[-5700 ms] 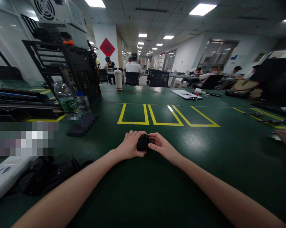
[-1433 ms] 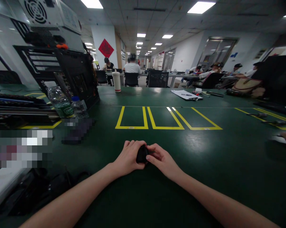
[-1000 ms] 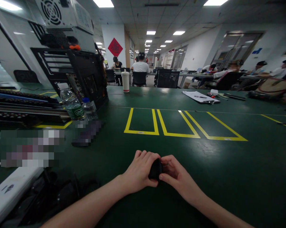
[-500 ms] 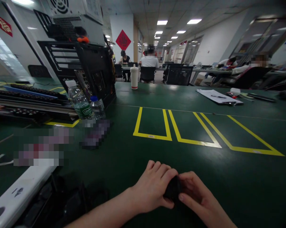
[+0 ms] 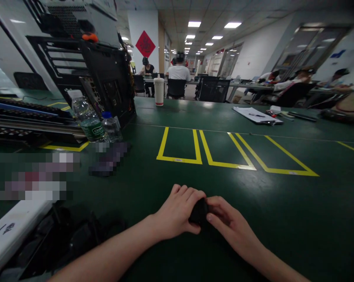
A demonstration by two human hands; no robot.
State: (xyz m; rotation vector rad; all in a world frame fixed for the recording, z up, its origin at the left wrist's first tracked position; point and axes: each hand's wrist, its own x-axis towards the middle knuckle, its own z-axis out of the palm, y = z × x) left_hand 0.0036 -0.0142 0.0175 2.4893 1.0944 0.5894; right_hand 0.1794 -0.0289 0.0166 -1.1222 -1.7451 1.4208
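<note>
A small dark black object point(image 5: 198, 212) is between my two hands, low over the green table point(image 5: 141, 172). Its kind is too dark to make out. My left hand point(image 5: 178, 209) wraps round it from the left, thumb below and fingers over the top. From the right, my right hand point(image 5: 228, 219) pinches at its edge with thumb and forefinger. The object's underside and far side are hidden by my fingers.
Yellow tape outlines point(image 5: 179, 160) mark the table ahead. At left stand a black computer case point(image 5: 106, 78), a water bottle point(image 5: 90, 123), a blue-capped bottle point(image 5: 111, 127) and a white power strip point(image 5: 15, 227). A white cup point(image 5: 158, 92) and a clipboard point(image 5: 255, 114) lie farther back.
The whole view has shifted, so the table's things appear further left and slightly higher. Both hands still hold the black object, with little change in their grip.
</note>
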